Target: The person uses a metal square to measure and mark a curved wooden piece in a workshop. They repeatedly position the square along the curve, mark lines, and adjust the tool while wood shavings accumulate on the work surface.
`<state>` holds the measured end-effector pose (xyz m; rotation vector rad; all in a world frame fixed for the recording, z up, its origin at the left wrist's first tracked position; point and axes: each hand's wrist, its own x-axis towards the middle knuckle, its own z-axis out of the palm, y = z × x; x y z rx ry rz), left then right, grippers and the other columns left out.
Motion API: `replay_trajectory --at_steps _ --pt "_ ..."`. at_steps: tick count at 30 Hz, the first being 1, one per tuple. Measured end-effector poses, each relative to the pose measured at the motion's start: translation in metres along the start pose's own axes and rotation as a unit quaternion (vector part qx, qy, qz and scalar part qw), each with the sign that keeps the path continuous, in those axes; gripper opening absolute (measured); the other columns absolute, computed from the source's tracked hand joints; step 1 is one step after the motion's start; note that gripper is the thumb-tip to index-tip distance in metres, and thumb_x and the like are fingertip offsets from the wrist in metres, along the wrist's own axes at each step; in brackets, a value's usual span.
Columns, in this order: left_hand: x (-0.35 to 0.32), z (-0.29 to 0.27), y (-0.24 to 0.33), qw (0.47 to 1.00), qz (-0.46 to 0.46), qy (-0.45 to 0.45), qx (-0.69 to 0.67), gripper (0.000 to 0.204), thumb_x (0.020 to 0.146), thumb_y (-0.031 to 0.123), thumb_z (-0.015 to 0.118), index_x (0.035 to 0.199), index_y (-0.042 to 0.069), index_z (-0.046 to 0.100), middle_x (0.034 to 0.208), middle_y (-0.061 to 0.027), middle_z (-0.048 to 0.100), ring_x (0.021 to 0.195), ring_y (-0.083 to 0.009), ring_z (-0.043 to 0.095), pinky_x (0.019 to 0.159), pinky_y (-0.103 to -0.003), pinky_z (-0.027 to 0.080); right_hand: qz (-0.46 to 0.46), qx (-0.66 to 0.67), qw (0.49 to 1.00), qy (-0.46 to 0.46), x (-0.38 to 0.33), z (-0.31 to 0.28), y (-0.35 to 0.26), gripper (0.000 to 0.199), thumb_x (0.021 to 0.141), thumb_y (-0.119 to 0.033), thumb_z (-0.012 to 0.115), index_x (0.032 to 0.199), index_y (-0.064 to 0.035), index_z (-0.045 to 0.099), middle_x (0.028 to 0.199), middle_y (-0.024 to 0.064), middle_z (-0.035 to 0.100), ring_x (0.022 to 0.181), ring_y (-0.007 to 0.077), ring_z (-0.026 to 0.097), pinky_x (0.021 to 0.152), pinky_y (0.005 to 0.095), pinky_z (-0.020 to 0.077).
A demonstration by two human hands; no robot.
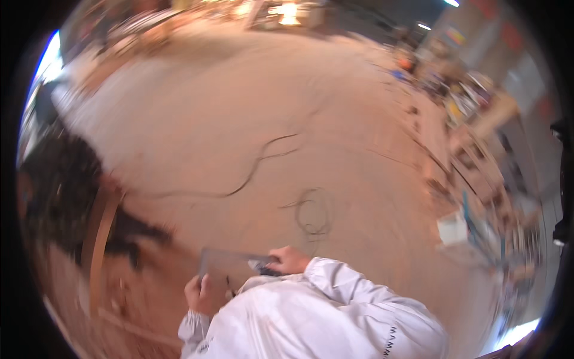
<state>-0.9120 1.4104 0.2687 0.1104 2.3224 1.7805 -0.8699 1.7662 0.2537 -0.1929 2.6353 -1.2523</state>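
A thin grey L-shaped square (204, 258) is in front of my body at the lower middle, its corner pointing away from me. My left hand (200, 294) is closed round the lower end of its short side. At the far end of the other side, my right hand (290, 261) grips a small dark and grey tool (263, 267). Motion blur hides what kind of tool it is, and I cannot tell whether this hand also holds the square. White sleeves cover both my arms.
At the left a person in dark patterned clothing (63, 179) has a hand at a long wooden board (103, 245). A dark cable (254, 170) and a coiled loop of cable (313, 212) lie on the dusty floor. Wooden pieces, a white box (452, 230) and clutter line the right side.
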Motion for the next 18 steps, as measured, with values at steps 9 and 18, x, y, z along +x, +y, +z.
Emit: replay_trajectory --at_steps 9,18 --pt "-0.044 0.0 -0.022 0.985 -0.114 0.126 0.029 0.042 0.101 0.034 0.068 0.079 -0.001 0.069 0.063 -0.0075 0.059 0.059 -0.0121 0.054 0.056 -0.035 0.045 -0.023 -0.046 0.993 -0.109 0.044 -0.006 0.0 0.033 0.083 -0.026 0.085 0.08 -0.0013 0.064 0.062 0.015 0.06 0.053 0.0259 0.056 0.054 0.038 0.0464" --pt "-0.138 -0.008 -0.027 0.927 -0.194 0.321 0.023 0.037 0.1 0.037 0.07 0.086 0.003 0.073 0.064 -0.0022 0.064 0.06 -0.0122 0.056 0.059 -0.033 0.045 -0.174 -0.065 0.95 -0.25 0.123 0.03 -0.053 0.032 0.086 -0.023 0.084 0.078 0.0 0.063 0.059 0.0126 0.057 0.05 0.0204 0.049 0.052 0.0357 0.0445"
